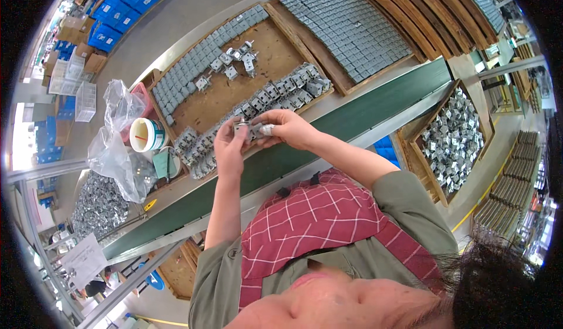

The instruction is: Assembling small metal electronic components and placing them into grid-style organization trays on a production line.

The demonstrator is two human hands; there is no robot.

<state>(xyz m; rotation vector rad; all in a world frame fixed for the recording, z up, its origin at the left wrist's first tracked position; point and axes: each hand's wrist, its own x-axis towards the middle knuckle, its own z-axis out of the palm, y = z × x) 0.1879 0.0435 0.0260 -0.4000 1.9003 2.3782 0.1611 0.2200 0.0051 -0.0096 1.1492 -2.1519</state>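
My left hand (pixel 229 144) and my right hand (pixel 291 129) meet over the near edge of a wooden tray (pixel 202 113). Between their fingertips is a small silver metal block (pixel 241 127), partly hidden by the fingers. Both hands are closed on it, and a white wrap covers one finger of the right. Rows of similar metal parts (pixel 264 97) stand along the tray's near side, just beyond my hands. Flat grey blocks (pixel 199 59) line its far side, and several loose pieces (pixel 234 59) lie in the middle.
A green conveyor belt (pixel 352 118) runs between me and the trays. On the left stand a white tub (pixel 146 135), a clear plastic bag (pixel 120 135) and a heap of metal parts (pixel 101 203). A second full tray (pixel 346 30) is beyond; a wooden crate of parts (pixel 451 138) sits right.
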